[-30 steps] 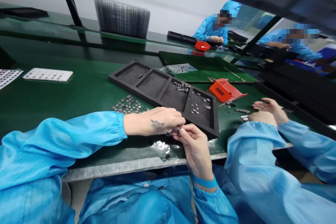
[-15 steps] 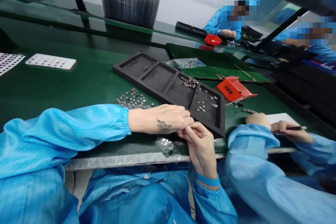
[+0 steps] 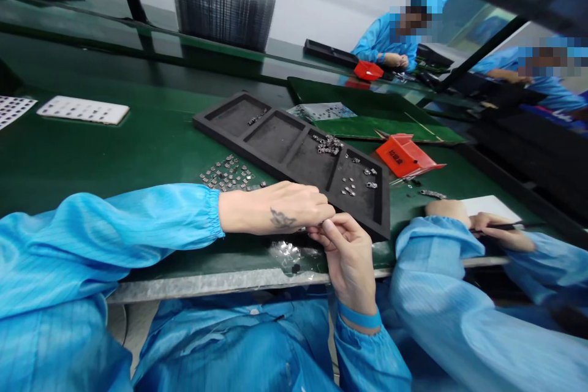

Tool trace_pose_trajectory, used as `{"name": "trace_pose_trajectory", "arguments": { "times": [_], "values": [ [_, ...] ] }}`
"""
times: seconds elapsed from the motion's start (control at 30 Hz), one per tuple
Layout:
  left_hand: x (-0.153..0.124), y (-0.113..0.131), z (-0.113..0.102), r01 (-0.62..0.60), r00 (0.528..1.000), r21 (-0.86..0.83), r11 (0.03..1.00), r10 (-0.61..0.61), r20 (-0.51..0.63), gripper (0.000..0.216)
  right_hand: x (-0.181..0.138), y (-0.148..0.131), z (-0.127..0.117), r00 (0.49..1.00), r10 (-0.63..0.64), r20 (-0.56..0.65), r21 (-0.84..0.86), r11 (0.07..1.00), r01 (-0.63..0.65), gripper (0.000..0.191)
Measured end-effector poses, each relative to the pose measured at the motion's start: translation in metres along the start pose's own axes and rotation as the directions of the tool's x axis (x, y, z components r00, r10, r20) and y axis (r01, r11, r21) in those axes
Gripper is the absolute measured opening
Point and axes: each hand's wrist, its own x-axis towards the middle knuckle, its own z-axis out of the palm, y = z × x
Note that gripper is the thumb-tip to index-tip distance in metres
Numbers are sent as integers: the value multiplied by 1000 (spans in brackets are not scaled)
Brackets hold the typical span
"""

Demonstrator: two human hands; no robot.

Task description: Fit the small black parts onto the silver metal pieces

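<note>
Just below centre frame, the left hand [image 3: 275,215] and right hand [image 3: 349,257] meet fingertip to fingertip, both pinched closed on what seems a tiny metal part, too small to make out, above a clear plastic bag [image 3: 287,254] beside the black tray [image 3: 294,153].

I can't tell what my left hand [image 3: 275,215] and right hand [image 3: 346,251] pinch between their fingertips; it's too small.
</note>
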Motion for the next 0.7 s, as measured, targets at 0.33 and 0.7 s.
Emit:
{"name": "trace_pose_trajectory", "arguments": {
  "times": [0.33, 0.7],
  "values": [
    [3, 5, 5, 7, 998, 81, 997, -1, -68, 16, 1, 4, -1, 999, -37, -2, -10, 999, 37, 17],
    [-3, -3, 12, 0, 978, -324, 946, -67, -196, 16, -3, 4, 0, 996, -90, 20, -66, 994, 91, 17]
  ]
}}
